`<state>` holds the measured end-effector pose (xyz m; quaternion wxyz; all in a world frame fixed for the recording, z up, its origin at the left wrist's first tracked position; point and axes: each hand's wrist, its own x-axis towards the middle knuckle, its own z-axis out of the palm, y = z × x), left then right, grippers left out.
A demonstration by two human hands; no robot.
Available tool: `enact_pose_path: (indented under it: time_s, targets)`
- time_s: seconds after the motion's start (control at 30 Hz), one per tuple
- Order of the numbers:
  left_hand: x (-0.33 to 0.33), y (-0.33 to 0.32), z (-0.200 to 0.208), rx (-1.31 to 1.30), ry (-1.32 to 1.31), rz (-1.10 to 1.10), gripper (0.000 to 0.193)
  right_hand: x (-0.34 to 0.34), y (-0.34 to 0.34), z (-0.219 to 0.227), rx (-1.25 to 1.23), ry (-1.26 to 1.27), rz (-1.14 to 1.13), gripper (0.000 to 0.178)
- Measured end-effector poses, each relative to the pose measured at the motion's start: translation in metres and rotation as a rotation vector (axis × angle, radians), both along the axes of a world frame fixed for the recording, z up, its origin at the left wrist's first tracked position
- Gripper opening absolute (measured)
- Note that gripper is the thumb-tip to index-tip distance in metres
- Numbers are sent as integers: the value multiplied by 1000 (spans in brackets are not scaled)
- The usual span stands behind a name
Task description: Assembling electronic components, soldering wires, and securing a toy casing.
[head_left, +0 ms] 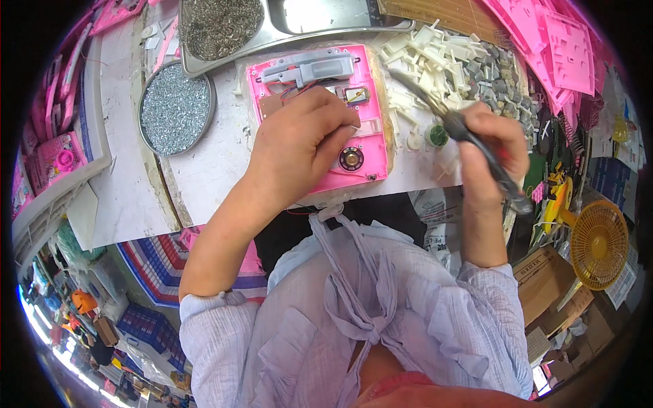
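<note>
- Pink plastic housing panel (pixel 320 115), rectangular, lies flat on the white worktable (pixel 204 163) just before the person, its grey part, wires and small round speaker facing up.
- Left hand (pixel 299 146) presses down on it, fingertips pinched together, steadying it.
- Right hand (pixel 493 153) is closed around dark metal pliers (pixel 462 129), tip raised clear.

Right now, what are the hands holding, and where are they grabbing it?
The right hand grips dark pliers by the handles. The left hand presses on the pink panel, not lifting it.
</note>
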<state>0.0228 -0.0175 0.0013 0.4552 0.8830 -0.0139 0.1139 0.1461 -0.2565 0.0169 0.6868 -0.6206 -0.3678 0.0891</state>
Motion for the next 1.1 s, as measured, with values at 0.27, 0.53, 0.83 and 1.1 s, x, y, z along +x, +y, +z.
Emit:
enact_pose_path:
  time_s: [0.27,0.53,0.83,1.1]
  targets:
    - [-5,2,5,132,11,-124,19,-9,-19,3,-197,111,184,18]
    - [-7,2,3,195,-27,-125,21,-5,-7,3,-274,59,253,19]
    - [-5,3,1,225,-63,-128,10,-5,-3,1,-315,29,260,20]
    - [-6,3,-1,219,-43,-139,25,-4,0,1,-340,-17,261,20]
